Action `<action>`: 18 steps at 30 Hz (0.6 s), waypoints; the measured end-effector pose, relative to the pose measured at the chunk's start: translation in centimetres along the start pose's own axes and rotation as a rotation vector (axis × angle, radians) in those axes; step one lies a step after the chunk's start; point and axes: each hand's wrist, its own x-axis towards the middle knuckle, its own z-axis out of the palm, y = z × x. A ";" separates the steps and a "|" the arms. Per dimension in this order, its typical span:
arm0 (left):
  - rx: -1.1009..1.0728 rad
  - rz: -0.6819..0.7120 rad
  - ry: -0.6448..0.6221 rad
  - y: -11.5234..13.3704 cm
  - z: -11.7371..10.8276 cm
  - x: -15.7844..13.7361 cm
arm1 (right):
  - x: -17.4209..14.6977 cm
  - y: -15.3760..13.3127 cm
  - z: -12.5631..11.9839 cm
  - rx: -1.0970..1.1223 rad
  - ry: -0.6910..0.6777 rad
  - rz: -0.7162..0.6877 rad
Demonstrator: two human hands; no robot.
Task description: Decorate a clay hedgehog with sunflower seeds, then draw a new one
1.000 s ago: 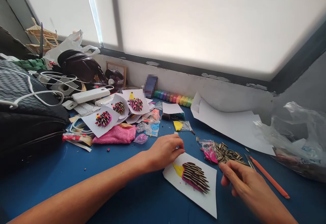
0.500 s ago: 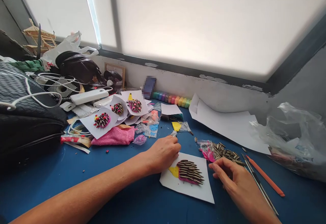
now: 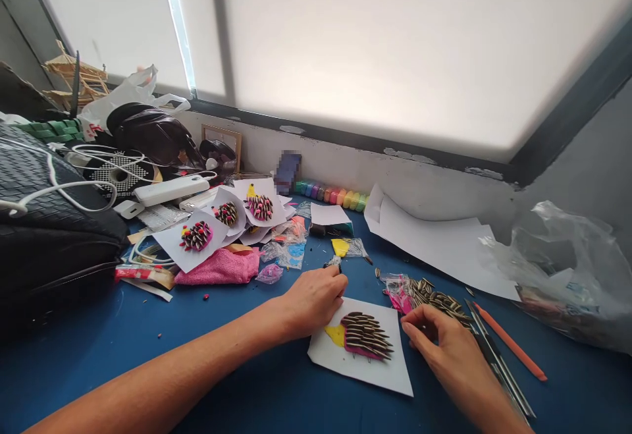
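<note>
A white paper card [image 3: 363, 378] lies on the blue table, bearing a hedgehog picture with a yellow clay head [image 3: 335, 335], a purple clay body and rows of striped sunflower seeds [image 3: 366, 334] as spines. My left hand [image 3: 316, 296] is closed over the card's upper left edge; its fingertips are hidden. Just beyond it is a small clear wrapper [image 3: 334, 261]. At the card's right edge is my right hand [image 3: 439, 342], thumb and forefinger pinched together; anything between them is too small to make out. Behind it lie a pile of loose seeds [image 3: 434, 299] and a bag of pink clay [image 3: 401, 294].
Finished-looking hedgehog cards [image 3: 195, 240] lie over a pink cloth [image 3: 220, 267] at left. Right of my right hand are metal tools [image 3: 506, 368] and an orange stick [image 3: 513, 343]. White paper [image 3: 439, 243], a plastic bag [image 3: 567, 269] and clay tubs [image 3: 336, 195] stand farther back.
The view has shifted slightly. My right hand has drawn a little closer to the card's right edge, baring more of the metal tools. My left hand stays closed at the card.
</note>
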 end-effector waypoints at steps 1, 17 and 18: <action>0.001 -0.003 -0.002 0.0 0.0 0.0 | 0.2 0.0 0.3 -0.002 0.013 -0.004; 0.003 0.003 0.021 0.1 -0.3 -0.2 | 5.6 -1.8 0.6 -0.206 0.118 -0.076; 0.002 0.006 0.020 0.1 -0.3 -0.2 | 5.9 -1.9 0.5 -0.202 0.132 -0.086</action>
